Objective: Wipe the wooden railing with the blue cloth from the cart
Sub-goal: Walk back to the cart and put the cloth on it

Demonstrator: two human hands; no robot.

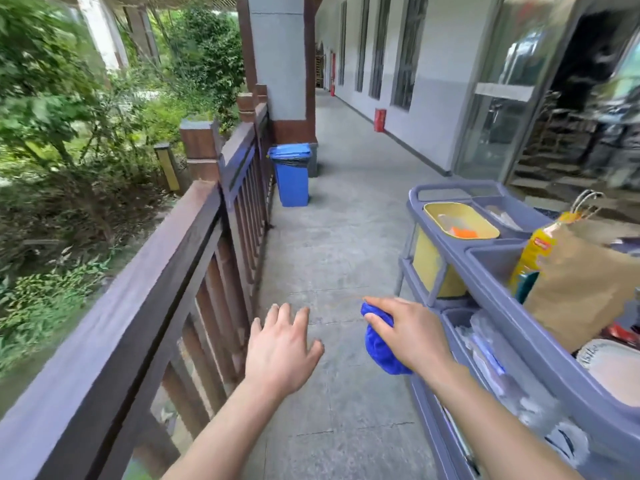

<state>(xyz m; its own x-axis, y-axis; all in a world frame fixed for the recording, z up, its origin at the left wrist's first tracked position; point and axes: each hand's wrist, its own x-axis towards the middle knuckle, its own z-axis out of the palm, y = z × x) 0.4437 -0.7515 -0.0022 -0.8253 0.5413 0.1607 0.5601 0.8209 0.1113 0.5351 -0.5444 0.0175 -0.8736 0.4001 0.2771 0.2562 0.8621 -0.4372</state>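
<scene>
Right hand (412, 336): my fingers (381, 303) grasped the bunched blue cloth (379, 348), held above the floor (339, 237) just beside the cart (519, 327) | left hand (280, 351): fingers spread, released, nothing in them | cloth was apart from the wooden railing (138, 289) on my left.

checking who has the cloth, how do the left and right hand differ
The right hand grips the bunched blue cloth; the left hand holds nothing. The left hand's fingers are spread, the right hand's curled. The right hand is beside the cart, the left hand nearer the wooden railing. Both hover above the floor.
</scene>
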